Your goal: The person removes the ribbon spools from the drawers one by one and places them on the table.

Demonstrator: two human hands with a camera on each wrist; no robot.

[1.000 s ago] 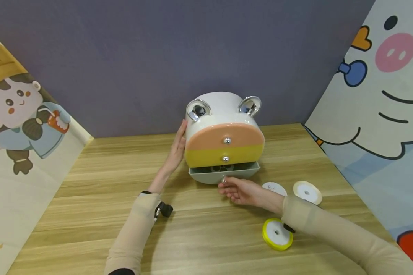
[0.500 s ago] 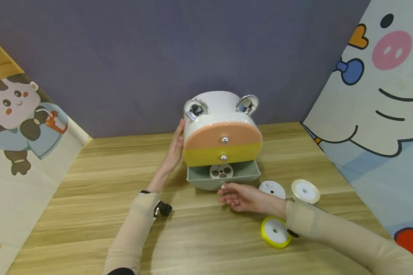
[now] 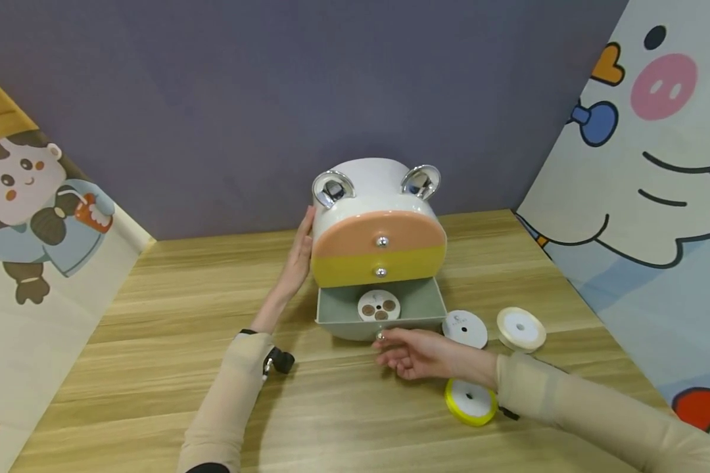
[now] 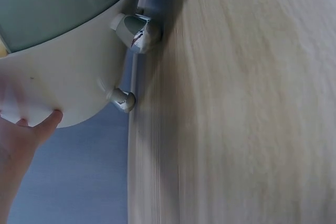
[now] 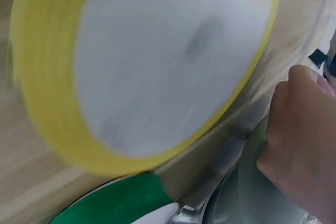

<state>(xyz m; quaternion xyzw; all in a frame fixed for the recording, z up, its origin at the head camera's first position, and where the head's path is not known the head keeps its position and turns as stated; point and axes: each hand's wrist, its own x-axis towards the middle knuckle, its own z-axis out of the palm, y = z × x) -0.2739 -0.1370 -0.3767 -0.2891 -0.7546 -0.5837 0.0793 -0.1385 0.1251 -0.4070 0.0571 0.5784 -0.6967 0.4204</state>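
Note:
A small white cabinet (image 3: 375, 184) with shiny ear shapes has an orange and a yellow drawer front closed. Its grey-green bottom drawer (image 3: 337, 305) is pulled out, and a white spool (image 3: 379, 299) with round holes lies inside. Pinched by my right hand (image 3: 420, 353) is that drawer's silver knob (image 3: 380, 336); the other fingers are loosely curled. My left hand (image 3: 296, 266) rests along the cabinet's left side with extended fingers, as the left wrist view also shows at the white wall (image 4: 79, 82).
Right of the drawer lie a white-faced spool (image 3: 473, 332), a cream-edged spool (image 3: 520, 334) and a yellow ribbon spool (image 3: 470, 415), partly under my right forearm. In the right wrist view, green ribbon (image 5: 121, 198) shows. A dark wall (image 3: 225, 118) stands behind the wooden table (image 3: 171, 341).
The bottom drawer has slid farther out toward me with my right hand on its knob, exposing the spool inside. My left hand stays against the cabinet.

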